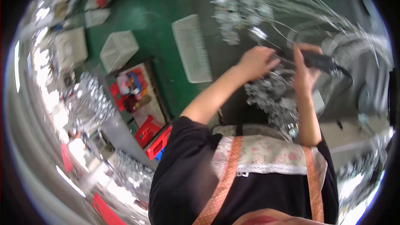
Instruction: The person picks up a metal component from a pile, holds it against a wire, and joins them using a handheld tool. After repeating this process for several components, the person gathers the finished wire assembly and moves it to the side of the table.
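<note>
My right hand (306, 68) is wrapped round a dark corded hand tool (320, 61), which looks like an electric screwdriver lying sideways. A thin shaft points from it toward my left hand (259, 63). The left fingers are curled closed near the shaft's end; whatever they pinch is hidden and blurred. Just beyond them lies a shiny, pale part (258, 33) at the edge of a heap of whitish parts with wires (237, 8). Below my hands, close to my body, is a pile of small grey metal parts (273, 96) on the dark worktop (233, 96).
Long white wires (300, 6) stretch over the far right of the worktop, with bundled clear cable (354, 41) beyond. Left of the bench, a white slotted basket (192, 50) and a white bin (119, 51) stand on the green floor. Red stools (151, 131) are nearer.
</note>
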`<state>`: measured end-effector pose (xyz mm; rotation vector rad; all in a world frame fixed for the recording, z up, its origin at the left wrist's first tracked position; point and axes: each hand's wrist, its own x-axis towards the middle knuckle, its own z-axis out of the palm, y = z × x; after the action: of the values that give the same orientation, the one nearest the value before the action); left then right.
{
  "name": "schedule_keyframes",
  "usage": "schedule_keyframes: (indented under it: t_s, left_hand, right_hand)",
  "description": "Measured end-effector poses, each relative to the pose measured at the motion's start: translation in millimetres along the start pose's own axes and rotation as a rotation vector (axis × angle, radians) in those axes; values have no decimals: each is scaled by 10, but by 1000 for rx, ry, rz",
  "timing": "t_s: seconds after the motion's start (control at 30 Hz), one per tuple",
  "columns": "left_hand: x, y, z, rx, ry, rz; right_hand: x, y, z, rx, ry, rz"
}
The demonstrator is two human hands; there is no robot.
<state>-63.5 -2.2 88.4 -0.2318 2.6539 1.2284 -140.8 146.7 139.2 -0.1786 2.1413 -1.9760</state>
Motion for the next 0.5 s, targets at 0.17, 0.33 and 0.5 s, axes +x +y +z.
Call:
schedule_keyframes:
  t_s: [0.17,0.33,0.5]
  left_hand:
    - [215,-129,-72,211,434,256]
    - [544,-562,85,572,33,297]
    - [724,-619,-113,489,-15,518]
  right_hand:
    - [-94,360,-150,-22,-7,-49]
    - [-140,305,-101,-47,-38,-110]
    - [-64,150,-99,148,-108,-227]
